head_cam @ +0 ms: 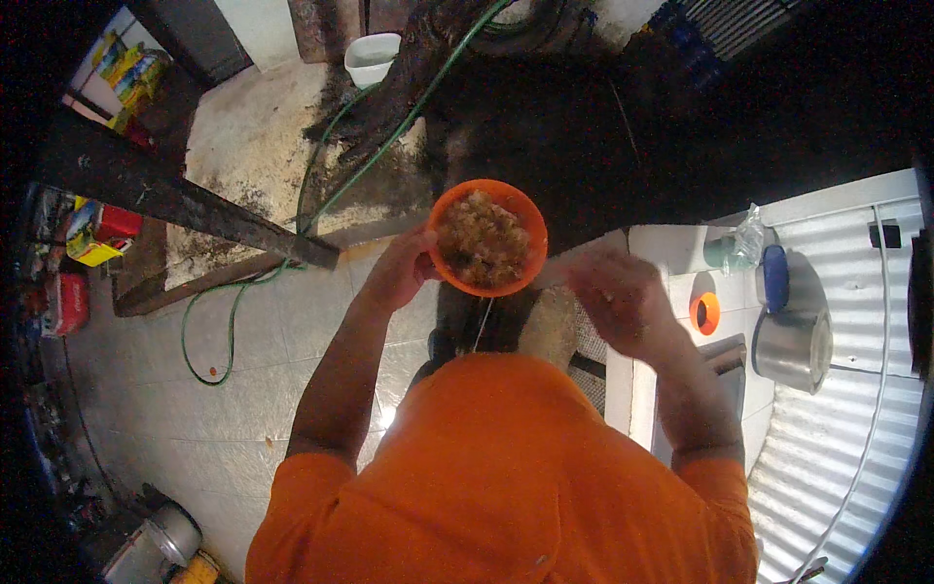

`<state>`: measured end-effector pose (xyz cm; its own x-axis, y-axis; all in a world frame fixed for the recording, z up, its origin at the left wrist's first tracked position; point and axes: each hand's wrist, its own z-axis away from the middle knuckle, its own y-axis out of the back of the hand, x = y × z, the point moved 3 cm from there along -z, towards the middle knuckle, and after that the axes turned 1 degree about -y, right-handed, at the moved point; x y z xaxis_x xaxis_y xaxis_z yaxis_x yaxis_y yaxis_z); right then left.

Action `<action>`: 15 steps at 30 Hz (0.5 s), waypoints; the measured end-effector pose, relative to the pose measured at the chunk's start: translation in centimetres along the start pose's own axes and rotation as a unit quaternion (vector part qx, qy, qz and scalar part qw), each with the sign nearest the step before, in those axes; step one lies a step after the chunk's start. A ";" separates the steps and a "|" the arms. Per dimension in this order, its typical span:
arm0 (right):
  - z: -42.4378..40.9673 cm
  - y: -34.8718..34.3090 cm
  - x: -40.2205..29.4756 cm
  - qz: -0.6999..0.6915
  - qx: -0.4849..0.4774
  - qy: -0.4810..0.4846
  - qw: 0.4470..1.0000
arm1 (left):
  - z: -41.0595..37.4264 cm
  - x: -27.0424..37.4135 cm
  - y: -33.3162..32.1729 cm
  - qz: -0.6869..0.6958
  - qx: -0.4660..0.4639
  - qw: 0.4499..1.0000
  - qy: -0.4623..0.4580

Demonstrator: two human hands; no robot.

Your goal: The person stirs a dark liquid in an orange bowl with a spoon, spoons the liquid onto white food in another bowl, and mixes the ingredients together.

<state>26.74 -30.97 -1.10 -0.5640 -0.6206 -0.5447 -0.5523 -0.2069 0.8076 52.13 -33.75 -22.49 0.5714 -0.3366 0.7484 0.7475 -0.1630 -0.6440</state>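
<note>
An orange bowl (541, 252) is held up in front of my chest, with a lumpy, pale brown food (483, 239) in it. My left hand (403, 269) grips the bowl by its left side, the thumb at the rim. Close to the bowl's lower right rim is my right hand (611, 296), fingers curled and blurred by motion. A pale, smeared shape shows between its fingertips and the bowl; whether it is a utensil or part of the hand cannot be made out.
To the right, a white tiled counter (730, 321) bears an orange cup (705, 314), a large metal pot (793, 350) and a clear plastic bag (746, 241). A green hose (408, 120) crosses a concrete slab (255, 146) at the upper left, near a dark post (241, 219) and a white basin (371, 62).
</note>
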 end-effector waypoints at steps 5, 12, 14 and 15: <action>-3.3 0.3 1.9 0.111 -0.040 0.035 0.992 | 0.5 0.3 -0.4 -0.009 -0.015 0.999 0.028; -6.0 -1.5 7.5 -0.039 -0.178 -0.200 0.963 | 1.3 -1.0 0.0 0.027 0.005 0.999 0.037; -6.4 -1.8 9.2 -0.151 -0.217 -0.319 0.910 | 1.4 -2.3 1.1 0.036 0.021 0.998 0.055; -6.2 -2.2 10.8 -0.192 -0.226 -0.356 0.886 | 1.2 -3.0 1.4 0.041 0.024 0.997 0.066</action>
<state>25.66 -41.87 -7.39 -0.7206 0.1622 -0.6742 -0.5758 -0.6817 0.4514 51.92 -31.86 -25.44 0.5837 -0.4663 0.6647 0.7180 -0.0859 -0.6907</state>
